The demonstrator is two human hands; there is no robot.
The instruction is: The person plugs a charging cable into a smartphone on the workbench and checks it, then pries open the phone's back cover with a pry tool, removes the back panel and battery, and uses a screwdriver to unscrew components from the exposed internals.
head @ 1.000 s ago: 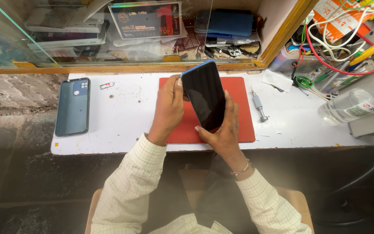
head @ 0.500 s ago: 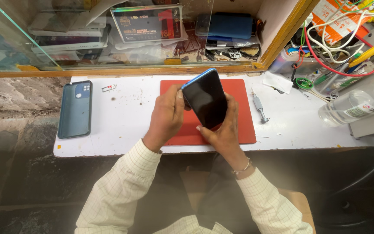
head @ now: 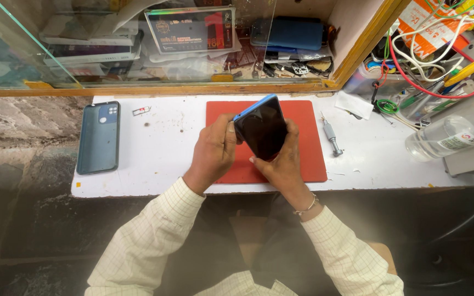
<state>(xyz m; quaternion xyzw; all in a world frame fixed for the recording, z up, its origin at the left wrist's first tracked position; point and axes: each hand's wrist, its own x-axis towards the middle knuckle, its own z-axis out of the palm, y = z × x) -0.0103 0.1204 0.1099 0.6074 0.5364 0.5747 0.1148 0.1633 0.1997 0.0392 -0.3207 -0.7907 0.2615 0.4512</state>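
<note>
Blue-edged phone, dark screen up, long axis toward worktop back edge; left hand, right hand closed around it.

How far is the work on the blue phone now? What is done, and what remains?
Done: the dark teal back cover lies apart on the white table. In hand: the right hand holds the blue phone above the red mat; the left hand presses its edge. Left: the phone looks closed, and the screwdriver lies untouched.
</note>
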